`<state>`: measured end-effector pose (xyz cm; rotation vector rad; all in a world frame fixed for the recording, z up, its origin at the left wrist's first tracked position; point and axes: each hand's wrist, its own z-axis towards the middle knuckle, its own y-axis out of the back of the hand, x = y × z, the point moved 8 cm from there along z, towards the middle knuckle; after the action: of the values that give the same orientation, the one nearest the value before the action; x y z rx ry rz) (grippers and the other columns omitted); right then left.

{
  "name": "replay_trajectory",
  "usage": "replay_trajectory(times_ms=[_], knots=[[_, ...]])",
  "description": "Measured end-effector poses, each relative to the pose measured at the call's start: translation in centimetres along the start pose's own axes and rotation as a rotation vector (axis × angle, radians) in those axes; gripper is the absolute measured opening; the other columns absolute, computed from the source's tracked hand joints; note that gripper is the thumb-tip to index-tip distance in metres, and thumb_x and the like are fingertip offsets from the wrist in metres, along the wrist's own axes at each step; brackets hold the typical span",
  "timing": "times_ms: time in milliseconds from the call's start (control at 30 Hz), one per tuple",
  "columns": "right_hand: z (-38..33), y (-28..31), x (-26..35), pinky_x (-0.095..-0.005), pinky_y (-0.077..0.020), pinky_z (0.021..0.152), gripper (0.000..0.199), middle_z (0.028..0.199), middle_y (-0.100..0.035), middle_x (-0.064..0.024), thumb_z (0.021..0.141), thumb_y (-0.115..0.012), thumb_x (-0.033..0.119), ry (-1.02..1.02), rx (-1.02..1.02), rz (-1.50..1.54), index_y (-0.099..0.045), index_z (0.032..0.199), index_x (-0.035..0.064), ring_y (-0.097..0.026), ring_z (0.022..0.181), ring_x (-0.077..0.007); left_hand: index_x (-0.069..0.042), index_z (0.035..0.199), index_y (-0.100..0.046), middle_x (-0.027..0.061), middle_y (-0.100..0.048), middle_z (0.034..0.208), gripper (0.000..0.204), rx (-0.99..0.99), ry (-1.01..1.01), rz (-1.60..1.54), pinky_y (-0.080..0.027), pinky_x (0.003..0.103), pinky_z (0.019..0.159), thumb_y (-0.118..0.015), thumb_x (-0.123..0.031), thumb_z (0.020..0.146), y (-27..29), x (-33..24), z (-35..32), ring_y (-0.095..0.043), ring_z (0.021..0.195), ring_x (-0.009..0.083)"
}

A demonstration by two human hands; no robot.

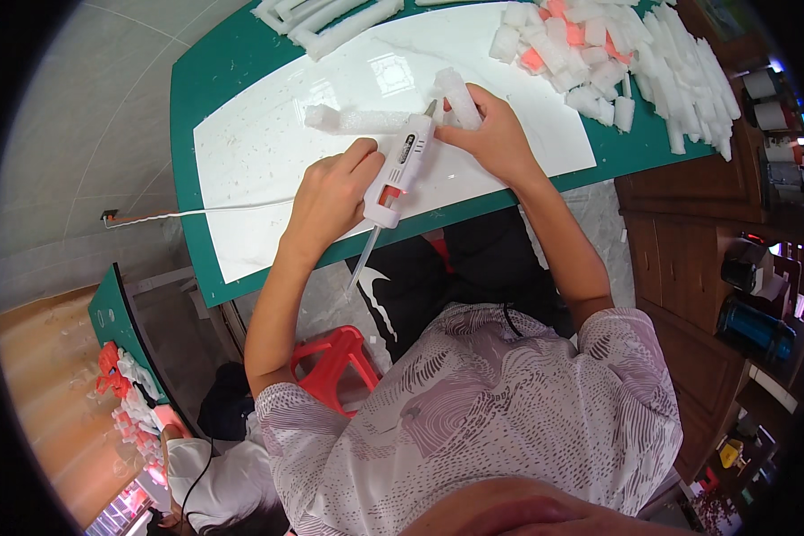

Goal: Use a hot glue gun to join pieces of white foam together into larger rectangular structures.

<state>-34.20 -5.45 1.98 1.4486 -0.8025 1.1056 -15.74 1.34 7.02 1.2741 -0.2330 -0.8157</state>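
Left hand [330, 196] wrapped around the handle of a white hot glue gun [400, 170], nozzle pointing up toward the right hand. Right hand [491, 138] pinching one short white foam block [458, 96], held just off the gun's tip. One long white foam strip [357, 120] lies flat on the white board [268, 161], just left of the nozzle, its right end near the held block. One glue stick pokes out the back of the gun, below the board's near edge. White cord [188, 213] runs from the board's left side across the green mat [188, 107] to the floor. Heap of foam blocks [616, 62] at the board's right end, mostly white, a few orange-pink, too many to count. Several long foam frames [322, 22] above the board's top left corner. Red plastic stool [335, 357] below the board, by the person's knees.
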Motion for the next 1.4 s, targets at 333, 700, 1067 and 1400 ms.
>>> replay_trajectory(times_ms=[333,700,1067,1400], knots=[[-0.1,0.2,0.2,-0.0331,-0.0481,0.076,0.040,0.090,-0.065,-0.0102,0.075,-0.083,0.024,0.024,-0.034,0.026,-0.065,0.103,0.0013,-0.060,0.080,-0.0200,-0.002,0.095,-0.060,0.0120,-0.062,0.106,0.025,0.003,0.017,-0.033,-0.055,0.038,0.066,-0.064,0.003,0.071,0.0,0.0,-0.3,-0.066,0.072,0.0307],[0.0,0.1,-0.1,-0.0324,-0.0482,0.076,0.040,0.091,-0.065,-0.0090,0.076,-0.082,0.025,-0.005,-0.010,0.051,-0.066,0.104,0.0019,-0.060,0.081,-0.0189,-0.001,0.094,-0.060,0.0118,-0.061,0.109,0.026,-0.070,0.030,-0.106,-0.055,0.037,0.065,-0.073,-0.009,0.074,0.6,-0.5,-0.9,-0.067,0.073,0.0309],[-0.1,0.1,0.2,-0.0280,-0.0491,0.074,0.039,0.089,-0.066,-0.0061,0.076,-0.083,0.021,0.016,-0.003,0.016,-0.063,0.104,0.0033,-0.060,0.080,-0.0134,-0.001,0.095,-0.061,0.0112,-0.060,0.115,0.031,-0.082,0.071,-0.061,-0.055,0.037,0.064,-0.078,-0.011,0.071,0.2,0.2,-0.7,-0.066,0.071,0.0311],[-0.1,0.1,0.2,-0.0321,-0.0480,0.075,0.039,0.089,-0.065,-0.0089,0.075,-0.083,0.024,0.012,-0.028,0.037,-0.066,0.102,0.0025,-0.059,0.080,-0.0183,-0.002,0.093,-0.060,0.0113,-0.060,0.115,0.028,-0.049,0.073,-0.019,-0.056,0.037,0.066,-0.076,-0.006,0.070,0.2,-0.1,-0.3,-0.067,0.075,0.0302]])
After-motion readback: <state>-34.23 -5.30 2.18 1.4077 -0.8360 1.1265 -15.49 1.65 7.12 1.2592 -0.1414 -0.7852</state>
